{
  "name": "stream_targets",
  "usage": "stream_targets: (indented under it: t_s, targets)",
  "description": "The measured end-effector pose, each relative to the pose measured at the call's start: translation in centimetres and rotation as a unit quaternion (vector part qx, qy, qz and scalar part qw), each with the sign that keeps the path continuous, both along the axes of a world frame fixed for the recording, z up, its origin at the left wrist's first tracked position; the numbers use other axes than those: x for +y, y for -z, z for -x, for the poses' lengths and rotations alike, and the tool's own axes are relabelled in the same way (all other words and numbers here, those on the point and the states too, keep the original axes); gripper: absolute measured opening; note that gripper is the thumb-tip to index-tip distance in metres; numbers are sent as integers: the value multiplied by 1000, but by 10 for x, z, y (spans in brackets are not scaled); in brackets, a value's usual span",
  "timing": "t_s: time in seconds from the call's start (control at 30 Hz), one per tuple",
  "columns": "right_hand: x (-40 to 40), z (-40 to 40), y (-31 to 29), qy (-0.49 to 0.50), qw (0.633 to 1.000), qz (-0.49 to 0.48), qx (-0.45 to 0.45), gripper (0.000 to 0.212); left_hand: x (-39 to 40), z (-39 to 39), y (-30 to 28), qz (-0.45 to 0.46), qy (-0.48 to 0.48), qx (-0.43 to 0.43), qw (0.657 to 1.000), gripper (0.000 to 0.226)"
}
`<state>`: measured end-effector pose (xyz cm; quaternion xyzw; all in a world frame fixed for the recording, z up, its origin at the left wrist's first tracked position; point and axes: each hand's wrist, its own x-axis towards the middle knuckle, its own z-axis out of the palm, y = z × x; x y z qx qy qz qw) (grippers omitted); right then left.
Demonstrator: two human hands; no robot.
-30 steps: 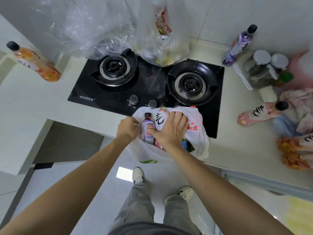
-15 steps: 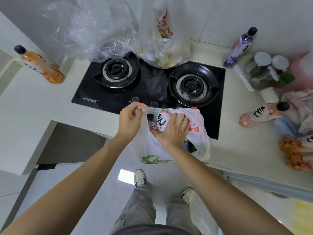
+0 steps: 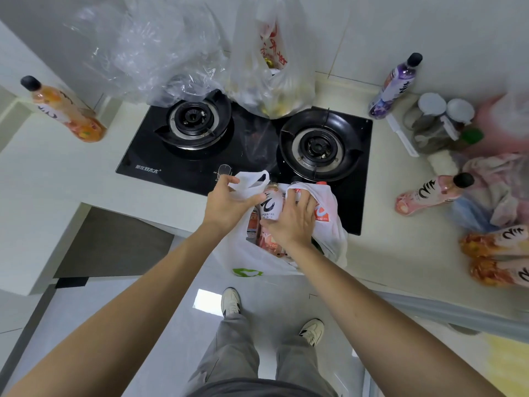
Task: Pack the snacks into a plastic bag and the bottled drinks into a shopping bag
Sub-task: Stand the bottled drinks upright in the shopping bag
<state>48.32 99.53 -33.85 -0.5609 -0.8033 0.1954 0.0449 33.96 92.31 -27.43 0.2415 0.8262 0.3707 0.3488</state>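
The white plastic shopping bag with a green logo (image 3: 286,253) hangs off the front edge of the black glass two-burner gas hob (image 3: 160,164), its mouth open upward and several bottles standing inside, necks up. The tallest in view is a pink-and-white labelled drink bottle (image 3: 270,207), its long axis roughly upright and leaning a little toward the hob.

The left hand (image 3: 229,204) grips the bag's near-left loop handle (image 3: 252,181) — fingers curled round the bunched film, lifting it just in front of the hob's knobs. The right hand (image 3: 292,219) lies over the bottles and the bag's right rim, fingers spread and bent against the pink-and-white bottle and the film; whether it truly pinches the right handle I cannot tell, since the palm hides it.

What likely matters next: the right handle sits under and just beyond the right hand, hob-side, so that hand is the nearer one to gather it. Both forearms reach forward and converge over the bag.

Drinks remain outside the bag — an orange bottle with a black cap (image 3: 65,110) far to the left of the hob, a purple bottle (image 3: 393,87) and a pink bottle lying on its side (image 3: 432,193) to its right. The clear plastic bag holding snacks (image 3: 272,75) stands behind the hob.
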Motion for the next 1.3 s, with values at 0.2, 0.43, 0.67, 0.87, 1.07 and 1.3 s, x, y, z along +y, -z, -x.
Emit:
stream_targets:
  t_s: [0.2, 0.43, 0.67, 0.87, 1.07, 1.3]
  targets:
    - [15, -13, -6, 36, 994, 3, 107, 21, 14, -4, 8, 82, 58, 62, 993, 20]
    - [63, -39, -29, 213, 920, 149, 293, 28, 29, -27, 22, -28, 29, -56, 998, 19]
    - [113, -67, -44, 330, 792, 269, 438, 30, 72, -50, 32, -88, 146, -66, 983, 48]
    - [126, -85, -53, 343, 718, 331, 508, 11, 105, -81, 41, 52, 330, 128, 934, 65]
    - [125, -100, -59, 305, 705, 361, 529, 12, 107, -102, 45, 108, 382, 179, 900, 80]
    - [125, -121, -61, 256, 704, 371, 549, 21, 106, -104, 49, 125, 383, 186, 896, 88]
